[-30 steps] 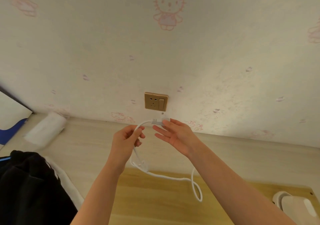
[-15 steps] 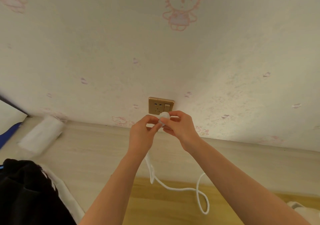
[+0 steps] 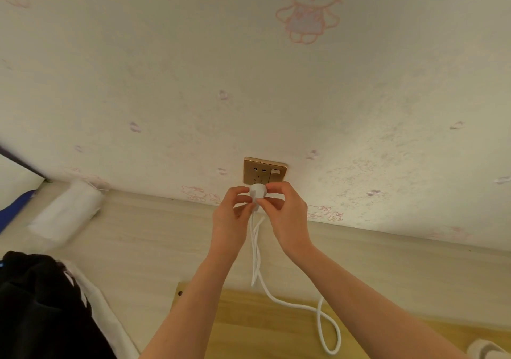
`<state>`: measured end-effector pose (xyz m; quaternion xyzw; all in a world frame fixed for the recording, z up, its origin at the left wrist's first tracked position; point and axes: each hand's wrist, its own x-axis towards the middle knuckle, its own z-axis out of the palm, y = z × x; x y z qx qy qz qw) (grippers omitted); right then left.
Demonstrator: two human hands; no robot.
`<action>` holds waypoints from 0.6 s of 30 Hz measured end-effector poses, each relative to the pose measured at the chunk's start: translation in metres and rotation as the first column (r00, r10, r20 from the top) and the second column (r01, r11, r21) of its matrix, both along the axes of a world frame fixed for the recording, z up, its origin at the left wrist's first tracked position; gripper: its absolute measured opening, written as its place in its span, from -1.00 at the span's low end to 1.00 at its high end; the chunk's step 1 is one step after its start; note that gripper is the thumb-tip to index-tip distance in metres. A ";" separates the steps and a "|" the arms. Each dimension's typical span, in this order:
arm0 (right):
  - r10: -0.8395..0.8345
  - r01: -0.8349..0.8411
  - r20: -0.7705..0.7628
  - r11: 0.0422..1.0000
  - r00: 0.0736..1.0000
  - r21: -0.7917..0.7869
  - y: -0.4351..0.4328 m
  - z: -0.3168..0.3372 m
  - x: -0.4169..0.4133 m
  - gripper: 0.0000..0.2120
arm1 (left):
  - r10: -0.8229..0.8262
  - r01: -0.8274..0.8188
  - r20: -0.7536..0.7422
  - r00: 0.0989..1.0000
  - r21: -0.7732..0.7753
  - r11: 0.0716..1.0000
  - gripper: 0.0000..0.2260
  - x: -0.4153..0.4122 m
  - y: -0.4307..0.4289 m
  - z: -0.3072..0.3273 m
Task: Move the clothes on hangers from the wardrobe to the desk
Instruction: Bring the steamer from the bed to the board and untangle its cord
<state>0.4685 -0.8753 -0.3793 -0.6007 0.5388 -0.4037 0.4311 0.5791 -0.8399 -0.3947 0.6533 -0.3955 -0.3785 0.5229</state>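
Now that the plug [image 3: 255, 192] has risen just under the socket [image 3: 264, 171], left hand [image 3: 231, 216] and right hand [image 3: 289, 216] pinch it; black clothes [image 3: 41, 303] lie bunched.

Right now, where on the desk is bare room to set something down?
Bare pale desk lies between the white roll, the black clothes and the left hand. Another bare strip follows the wall, right of the right hand. Crowded: from the plug, the white cable loops over the yellow board.

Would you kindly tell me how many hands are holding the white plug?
2: the left hand pinches the white plug from the left, the right hand from the right.
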 end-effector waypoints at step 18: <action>-0.130 0.114 -0.101 0.981 0.986 -0.158 -0.009 0.000 0.008 -0.80 | 0.066 -0.067 -0.027 0.997 -0.020 0.998 -0.84 -0.003 -0.012 -0.010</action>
